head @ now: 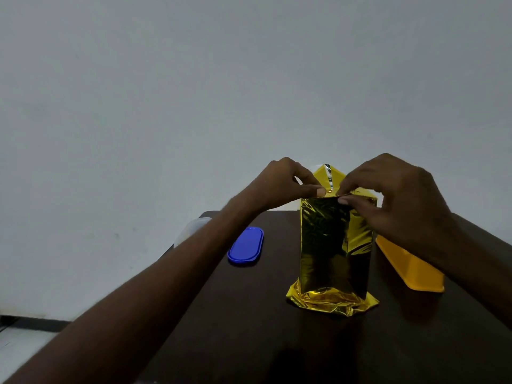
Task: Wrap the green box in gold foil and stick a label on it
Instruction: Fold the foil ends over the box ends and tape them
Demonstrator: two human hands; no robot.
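Nearest us, the foil (336, 245) flared crumpled at its foot on the bench (249, 328), around mid-bench. It stood upright, sheathing the box, none of whose green showed. At its top edge our left hand (282, 184) pinched the foil between thumb and finger, and our right hand (399, 200) pinched it just beside. We judged the foil thin, slick and quick to crease, best held at the folds. Farther left lay a blue lid (246, 246); right, a yellow tray (410, 267). We saw no writing and no label.

Single head-worn wide-angle view, forward and slightly down, close over the dark table (249, 328), wall beyond.
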